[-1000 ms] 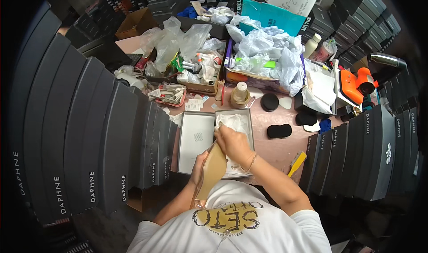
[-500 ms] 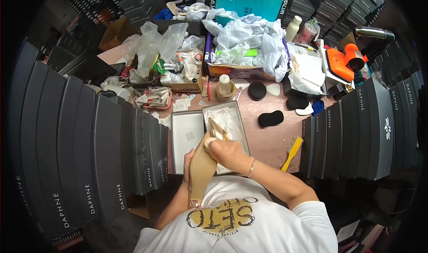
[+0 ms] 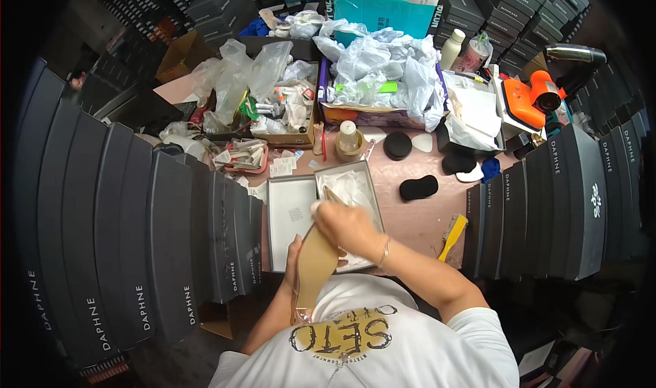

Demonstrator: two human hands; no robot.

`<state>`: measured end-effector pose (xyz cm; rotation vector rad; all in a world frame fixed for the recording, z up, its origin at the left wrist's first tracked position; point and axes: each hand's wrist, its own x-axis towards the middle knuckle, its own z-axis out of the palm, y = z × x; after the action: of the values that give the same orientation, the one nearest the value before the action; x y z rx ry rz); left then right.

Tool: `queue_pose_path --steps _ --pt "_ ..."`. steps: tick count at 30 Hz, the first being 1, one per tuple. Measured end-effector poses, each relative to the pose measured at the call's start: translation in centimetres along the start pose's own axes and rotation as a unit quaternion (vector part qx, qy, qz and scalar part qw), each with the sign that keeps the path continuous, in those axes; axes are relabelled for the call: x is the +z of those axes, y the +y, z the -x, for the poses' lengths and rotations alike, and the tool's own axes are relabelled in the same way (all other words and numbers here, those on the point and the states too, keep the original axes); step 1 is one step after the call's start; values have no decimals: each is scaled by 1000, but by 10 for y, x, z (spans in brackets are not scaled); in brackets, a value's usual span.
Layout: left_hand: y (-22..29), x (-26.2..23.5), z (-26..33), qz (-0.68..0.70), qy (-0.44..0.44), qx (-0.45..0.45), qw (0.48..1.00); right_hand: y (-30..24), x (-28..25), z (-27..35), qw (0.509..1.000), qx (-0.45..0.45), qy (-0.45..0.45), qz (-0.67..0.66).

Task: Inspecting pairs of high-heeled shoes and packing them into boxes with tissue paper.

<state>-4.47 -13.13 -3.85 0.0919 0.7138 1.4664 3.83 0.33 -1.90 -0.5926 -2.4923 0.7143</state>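
Note:
A tan shoe (image 3: 316,265) is held sole up in front of my chest, a clear and shiny strap at its near end. My left hand (image 3: 294,258) wraps round it from the left and beneath, some fingertips showing at its right edge. Over the sole's far end is my right hand (image 3: 348,225), closed on a small whitish pad (image 3: 315,208) and blurred by motion. Just beyond, an open grey shoe box (image 3: 376,207) with white tissue paper (image 3: 352,183) lies beside its lid (image 3: 290,203). A tan edge shows beyond my right hand; what it belongs to is hidden.
Dark shoe boxes stand in rows at left (image 3: 167,231) and right (image 3: 570,203). A yellow-handled brush (image 3: 452,238), black sponges (image 3: 418,188) and a bottle (image 3: 348,142) lie or stand on the pinkish table. Behind are cartons of plastic bags and white tissue (image 3: 383,67).
My right hand has shifted slightly up the picture with the pad, near the sole's far end. My left hand still holds the shoe. The whole view has moved a little.

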Motion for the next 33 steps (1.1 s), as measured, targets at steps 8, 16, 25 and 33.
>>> queue_pose_path --steps 8,16,25,33 --pt "54 -10 -44 -32 42 -37 998 3 0 -43 998 -59 -2 -16" --pt "60 -17 -75 114 -35 5 993 5 3 -41 993 -74 -73 55" --pt "44 -44 -84 134 36 38 990 -27 27 -14 947 -263 -157 -97" --pt "33 -53 -84 93 32 42 994 -10 30 -23 985 -142 -93 -21"
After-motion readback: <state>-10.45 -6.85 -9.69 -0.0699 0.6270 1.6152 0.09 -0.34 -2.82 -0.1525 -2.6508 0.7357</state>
